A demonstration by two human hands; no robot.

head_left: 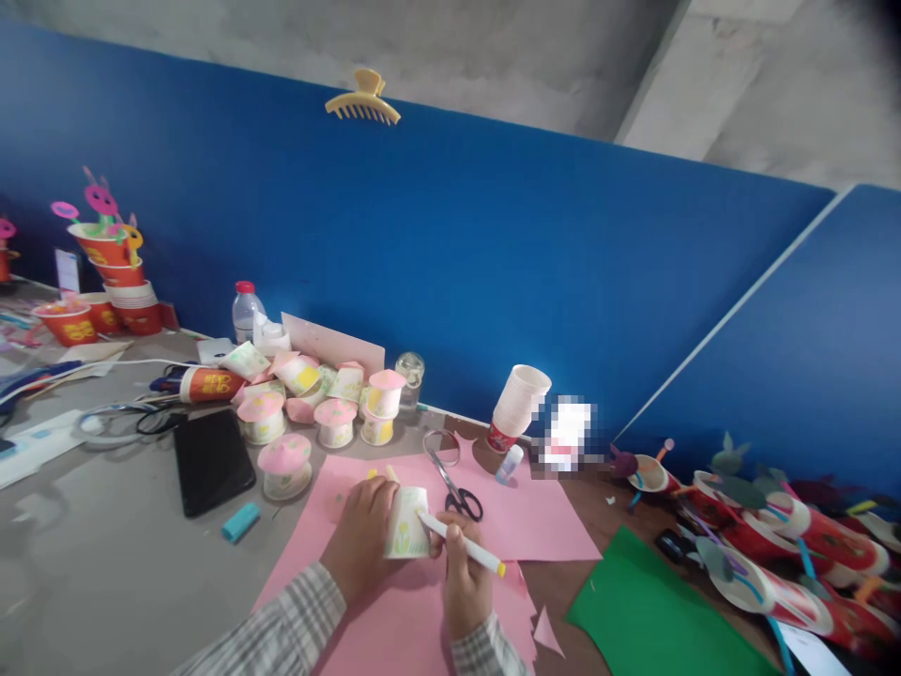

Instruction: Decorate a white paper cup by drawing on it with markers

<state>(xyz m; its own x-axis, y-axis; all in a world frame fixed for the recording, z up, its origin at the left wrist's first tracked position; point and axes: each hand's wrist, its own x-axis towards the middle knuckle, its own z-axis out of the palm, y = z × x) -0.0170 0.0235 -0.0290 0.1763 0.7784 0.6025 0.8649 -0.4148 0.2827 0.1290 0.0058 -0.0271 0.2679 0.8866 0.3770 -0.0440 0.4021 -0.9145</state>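
Note:
My left hand [362, 530] is wrapped round the left side of a small paper cup [409, 526], which has green and yellow drawings on it. A white marker [471, 549] with a yellow end is pinched in my right hand [461, 573], and its tip touches or nearly touches the upper right of the cup. Both hands are over pink paper [542, 526]. Scissors [456, 488] with black handles lie just behind my right hand. To the left stand several decorated cups [283, 469] with pink paper tops.
A black phone [212, 460] and a teal block [240, 522] lie on the left. Behind are a glass jar [409, 380], stacked white cups [519, 402] and a small glue bottle [510, 464]. Green paper [654, 610] and red cup crafts [809, 535] are at the right.

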